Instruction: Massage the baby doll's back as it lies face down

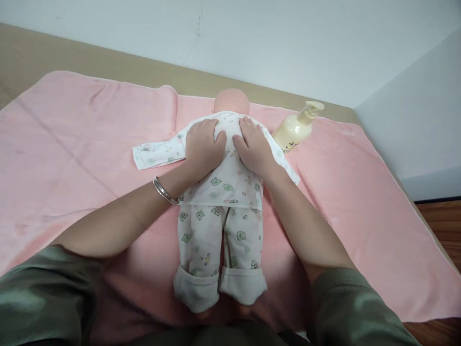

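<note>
Pink blanket [378,216], white wall [252,38].
Bear-print-clad doll [223,187] lay head to far edge; left hand [204,144] and right hand [255,148] rested spread upon it.

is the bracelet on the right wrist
No, the silver bracelet circles the left wrist, just behind the left hand, which lies on the printed top.

Under left hand [204,148] and right hand [255,150], shirt [227,168] is showing green bears on white; below, trousers [201,240] are matching. Right of hands, bottle [292,132] is showing cream; around, blanket [86,139] showing pink.
</note>
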`<action>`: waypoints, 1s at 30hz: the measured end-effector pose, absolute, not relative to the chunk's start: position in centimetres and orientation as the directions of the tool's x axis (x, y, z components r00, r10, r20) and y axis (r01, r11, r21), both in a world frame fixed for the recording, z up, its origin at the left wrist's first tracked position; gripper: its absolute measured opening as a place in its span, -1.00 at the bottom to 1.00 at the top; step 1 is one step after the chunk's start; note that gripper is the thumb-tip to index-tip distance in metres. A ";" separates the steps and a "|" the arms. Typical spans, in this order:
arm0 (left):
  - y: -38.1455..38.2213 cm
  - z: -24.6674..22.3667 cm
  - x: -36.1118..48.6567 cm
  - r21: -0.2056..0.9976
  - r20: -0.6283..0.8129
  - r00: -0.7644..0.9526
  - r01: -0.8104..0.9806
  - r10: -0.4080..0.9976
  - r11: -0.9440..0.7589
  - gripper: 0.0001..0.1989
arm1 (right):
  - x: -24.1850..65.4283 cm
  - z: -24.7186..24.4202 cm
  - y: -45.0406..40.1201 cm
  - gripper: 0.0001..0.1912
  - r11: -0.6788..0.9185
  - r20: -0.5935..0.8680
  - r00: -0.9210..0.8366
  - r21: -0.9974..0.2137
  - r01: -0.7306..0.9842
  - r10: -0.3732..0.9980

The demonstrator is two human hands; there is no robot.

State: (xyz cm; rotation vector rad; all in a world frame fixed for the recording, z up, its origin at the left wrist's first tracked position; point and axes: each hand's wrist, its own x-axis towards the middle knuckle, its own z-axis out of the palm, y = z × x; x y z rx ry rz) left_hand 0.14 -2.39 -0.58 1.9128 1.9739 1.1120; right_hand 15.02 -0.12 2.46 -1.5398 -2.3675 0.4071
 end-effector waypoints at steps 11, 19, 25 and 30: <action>-2.7 -0.3 0.5 0.556 0.360 -0.103 0.822 0.927 -0.125 -0.48 | 17.2 2.3 1.4 -0.30 0.522 0.090 -0.532 -0.387 0.760 0.842; -4.8 0.2 2.3 0.608 0.330 -0.089 0.782 0.940 -0.139 -0.40 | 18.2 2.4 2.4 -0.26 0.532 0.081 -0.557 -0.434 0.727 0.827; -4.7 0.1 2.2 0.688 0.262 -0.155 0.722 0.952 -0.072 -0.41 | 16.5 2.3 1.9 -0.29 0.498 0.108 -0.498 -0.387 0.776 0.860; -2.6 0.0 0.7 0.661 0.290 -0.089 0.739 0.953 -0.132 -0.48 | 15.3 2.8 0.3 -0.33 0.446 0.122 -0.430 -0.288 0.847 0.895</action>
